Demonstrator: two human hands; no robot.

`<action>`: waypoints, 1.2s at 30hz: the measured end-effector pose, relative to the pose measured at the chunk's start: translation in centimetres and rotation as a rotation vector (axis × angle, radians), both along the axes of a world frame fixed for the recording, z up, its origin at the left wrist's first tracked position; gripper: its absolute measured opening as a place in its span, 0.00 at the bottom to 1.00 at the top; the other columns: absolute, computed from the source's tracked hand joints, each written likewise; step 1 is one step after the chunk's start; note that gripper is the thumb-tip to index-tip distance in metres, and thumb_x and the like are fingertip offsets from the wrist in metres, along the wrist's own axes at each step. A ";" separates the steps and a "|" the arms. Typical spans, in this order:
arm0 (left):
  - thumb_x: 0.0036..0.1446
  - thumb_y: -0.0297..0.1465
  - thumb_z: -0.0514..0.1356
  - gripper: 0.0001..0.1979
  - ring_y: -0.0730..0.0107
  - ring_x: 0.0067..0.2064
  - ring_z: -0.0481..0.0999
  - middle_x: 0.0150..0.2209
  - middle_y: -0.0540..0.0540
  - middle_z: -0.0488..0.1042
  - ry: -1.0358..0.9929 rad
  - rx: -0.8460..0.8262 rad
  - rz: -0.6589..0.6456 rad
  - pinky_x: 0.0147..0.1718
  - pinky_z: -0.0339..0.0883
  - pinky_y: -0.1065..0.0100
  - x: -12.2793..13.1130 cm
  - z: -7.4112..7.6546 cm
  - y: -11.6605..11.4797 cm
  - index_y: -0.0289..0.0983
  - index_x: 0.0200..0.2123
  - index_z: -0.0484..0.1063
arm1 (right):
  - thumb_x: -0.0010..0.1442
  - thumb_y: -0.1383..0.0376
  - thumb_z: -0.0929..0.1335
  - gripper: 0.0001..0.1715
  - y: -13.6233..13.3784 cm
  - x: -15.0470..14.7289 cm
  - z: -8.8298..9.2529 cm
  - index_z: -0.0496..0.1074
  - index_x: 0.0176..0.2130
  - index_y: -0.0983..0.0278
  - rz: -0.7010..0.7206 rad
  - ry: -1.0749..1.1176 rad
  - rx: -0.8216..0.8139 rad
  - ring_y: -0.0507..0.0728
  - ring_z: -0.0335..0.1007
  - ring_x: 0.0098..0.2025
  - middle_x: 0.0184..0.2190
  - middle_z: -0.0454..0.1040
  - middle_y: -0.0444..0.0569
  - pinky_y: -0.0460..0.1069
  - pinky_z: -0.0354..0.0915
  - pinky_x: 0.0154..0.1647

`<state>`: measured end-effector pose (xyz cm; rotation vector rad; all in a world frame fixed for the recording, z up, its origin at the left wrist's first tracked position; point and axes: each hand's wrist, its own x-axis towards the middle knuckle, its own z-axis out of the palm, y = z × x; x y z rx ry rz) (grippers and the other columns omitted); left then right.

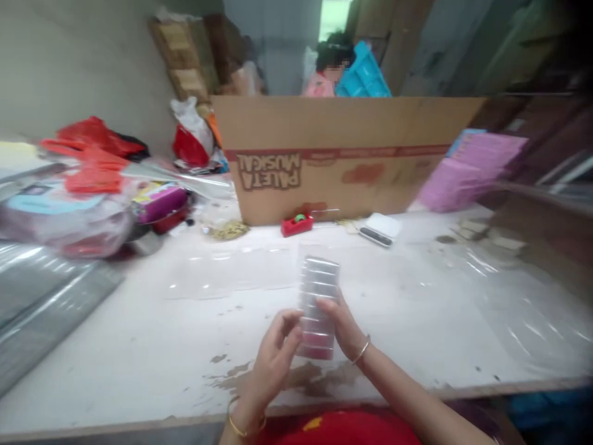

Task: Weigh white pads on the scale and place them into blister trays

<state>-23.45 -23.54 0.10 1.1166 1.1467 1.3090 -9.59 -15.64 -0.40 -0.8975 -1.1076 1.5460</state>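
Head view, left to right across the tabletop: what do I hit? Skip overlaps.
Silver plastic sheeting → purple package → yellow-and-black patterned item → segmented pack in the right hand → white rectangular item → pinkish-purple item.

A narrow, oblong plastic piece (pixel 319 281), greyish and shiny, is held up between the two hands, above the tabletop (pixel 162 364) as seen from here. Bright crosswise ridges divide its face into a row of short sections, and its near end, below the right thumb, looks pinkish red. Its long side points away from the wearer, the far end reaching past both hands. The right hand (pixel 346 324) grips its right edge, thumb across the face; the left hand (pixel 275 355) has its fingertips at the lower left edge.
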 end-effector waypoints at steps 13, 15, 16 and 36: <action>0.50 0.41 0.69 0.23 0.76 0.27 0.59 0.22 0.53 0.62 -0.084 -0.152 -0.224 0.29 0.55 0.73 13.1 -0.3 4.5 0.35 0.20 0.61 | 0.54 0.55 0.73 0.32 -3.0 14.2 -2.0 0.68 0.55 0.62 -0.180 0.177 -0.132 0.64 0.75 0.47 0.47 0.78 0.52 0.57 0.69 0.49; 0.50 0.44 0.68 0.22 0.77 0.27 0.61 0.24 0.52 0.66 -0.098 -0.207 -0.256 0.28 0.55 0.73 14.6 -0.6 5.4 0.34 0.21 0.65 | 0.53 0.52 0.72 0.30 -3.3 16.0 -2.3 0.71 0.52 0.64 -0.207 0.260 -0.250 0.65 0.77 0.43 0.43 0.80 0.54 0.58 0.71 0.44; 0.50 0.45 0.68 0.21 0.77 0.27 0.62 0.25 0.51 0.67 -0.117 -0.238 -0.242 0.28 0.56 0.73 15.4 -0.9 5.9 0.34 0.23 0.68 | 0.53 0.51 0.72 0.29 -3.5 17.2 -2.6 0.73 0.50 0.65 -0.228 0.309 -0.321 0.66 0.77 0.41 0.42 0.80 0.54 0.58 0.72 0.41; 0.51 0.37 0.68 0.10 0.68 0.35 0.72 0.33 0.46 0.75 0.133 -0.276 -0.606 0.34 0.64 0.70 29.7 -4.2 11.9 0.36 0.31 0.76 | 0.49 0.53 0.76 0.33 -10.0 30.6 -5.9 0.71 0.52 0.59 -0.942 0.160 -0.374 0.66 0.74 0.52 0.52 0.76 0.51 0.58 0.70 0.52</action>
